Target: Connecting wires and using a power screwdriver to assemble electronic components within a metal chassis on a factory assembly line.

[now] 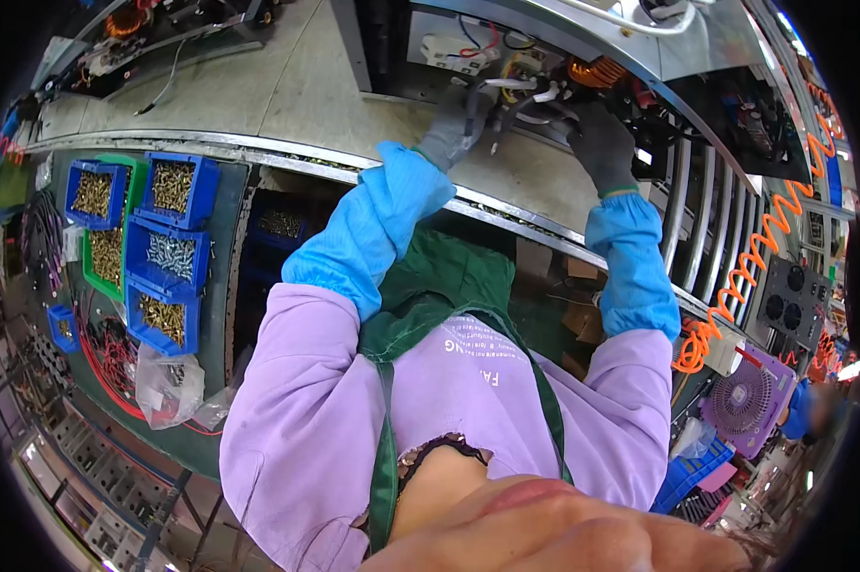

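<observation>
Both my hands wear dark grey gloves, with blue sleeve covers on the forearms. They are at the open side of a metal machine housing (678, 105). My left hand (452, 132) is closed round a black cable (473, 103). Just to its right, black and white cable ends (542, 95) hang in a loose bundle. My right hand (604, 143) reaches in at the right of this bundle with its fingers curled; what they grip is hidden. Above the hands are a white terminal block (457, 54) with red and blue wires and an orange copper coil (597, 72).
At the left, blue bins (171, 255) and a green bin (104, 286) hold screws. A clear plastic bag (168, 389) lies near red wires (111, 357). Metal rollers (702, 219) and a coiled orange air hose (754, 253) are at the right. Another unit (149, 52) stands far left.
</observation>
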Tool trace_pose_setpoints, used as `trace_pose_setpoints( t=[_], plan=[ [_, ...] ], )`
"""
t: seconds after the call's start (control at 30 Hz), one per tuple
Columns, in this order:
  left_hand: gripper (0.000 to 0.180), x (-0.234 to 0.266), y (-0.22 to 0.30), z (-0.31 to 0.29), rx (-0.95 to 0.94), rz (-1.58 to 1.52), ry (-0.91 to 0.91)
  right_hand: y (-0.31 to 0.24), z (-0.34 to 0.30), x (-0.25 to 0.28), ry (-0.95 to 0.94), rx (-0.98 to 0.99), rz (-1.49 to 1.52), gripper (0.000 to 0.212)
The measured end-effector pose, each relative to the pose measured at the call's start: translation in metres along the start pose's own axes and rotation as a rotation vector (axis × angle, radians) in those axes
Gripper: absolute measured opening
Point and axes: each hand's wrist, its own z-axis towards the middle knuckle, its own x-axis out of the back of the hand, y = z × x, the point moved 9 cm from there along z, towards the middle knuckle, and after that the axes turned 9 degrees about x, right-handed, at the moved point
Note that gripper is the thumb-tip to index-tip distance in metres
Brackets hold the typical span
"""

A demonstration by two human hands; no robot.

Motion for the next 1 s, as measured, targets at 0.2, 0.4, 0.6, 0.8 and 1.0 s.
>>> trace_pose_setpoints(
  t=[0.2, 0.4, 0.6, 0.8, 1.0],
  plan=[
    [0.027, 0.000, 0.014, 0.008, -0.459, 0.121, -0.078, -0.069, -0.005, 0.041, 0.528, 0.402, 0.092, 0.038],
    [0.032, 0.007, 0.022, 0.010, -0.132, 0.098, -0.083, -0.067, 0.006, 0.037, 0.576, 0.241, 0.318, 0.020],
    [0.035, 0.013, 0.026, 0.005, -0.009, 0.327, -0.034, -0.062, 0.016, 0.025, 0.582, 0.203, 0.366, 0.020],
    [0.029, 0.006, 0.032, -0.013, 0.120, 0.176, -0.100, -0.062, 0.011, 0.022, 0.628, 0.226, 0.398, 0.019],
    [0.028, 0.008, 0.043, -0.012, -0.074, 0.262, 0.013, -0.062, 0.007, 0.019, 0.678, 0.248, 0.418, 0.018]
  ],
)
